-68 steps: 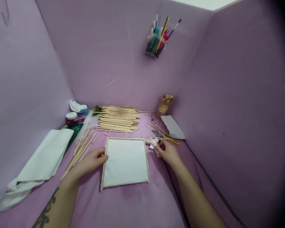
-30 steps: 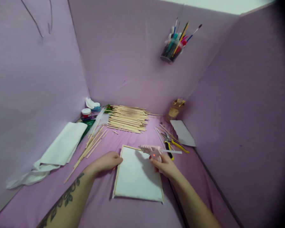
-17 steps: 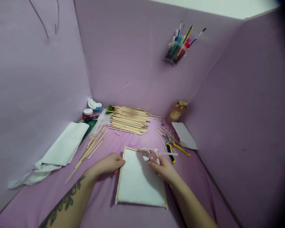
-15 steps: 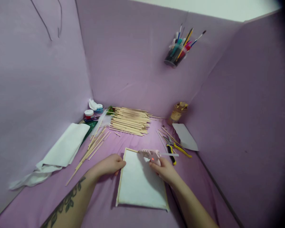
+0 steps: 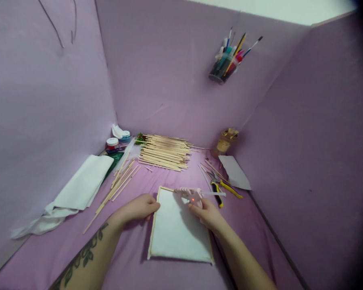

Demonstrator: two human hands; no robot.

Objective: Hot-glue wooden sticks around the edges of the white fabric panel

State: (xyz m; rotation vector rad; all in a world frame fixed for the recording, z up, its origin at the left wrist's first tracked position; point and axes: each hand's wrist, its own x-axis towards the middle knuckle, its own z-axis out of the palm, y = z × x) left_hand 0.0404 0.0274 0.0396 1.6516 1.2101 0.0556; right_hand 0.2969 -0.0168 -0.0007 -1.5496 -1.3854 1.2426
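A white panel framed with thin wooden sticks (image 5: 179,230) lies flat on the purple surface in front of me. My left hand (image 5: 138,208) rests at the panel's left edge near its far corner, fingers curled against the frame. My right hand (image 5: 208,213) grips a pink glue gun (image 5: 190,194) with a lit red light. The gun's nozzle points left, over the far edge of the panel.
A stack of wooden sticks (image 5: 165,152) lies at the back, with looser sticks (image 5: 118,183) to the left. Yellow-handled cutters (image 5: 220,186), a white sheet (image 5: 234,172), folded white cloth (image 5: 78,190), paint jars (image 5: 112,143) and a wall-hung brush cup (image 5: 226,60) surround the panel.
My right hand picked the glue gun up from the right of the panel and brought it over the panel's far edge. My left hand stayed at the left edge.
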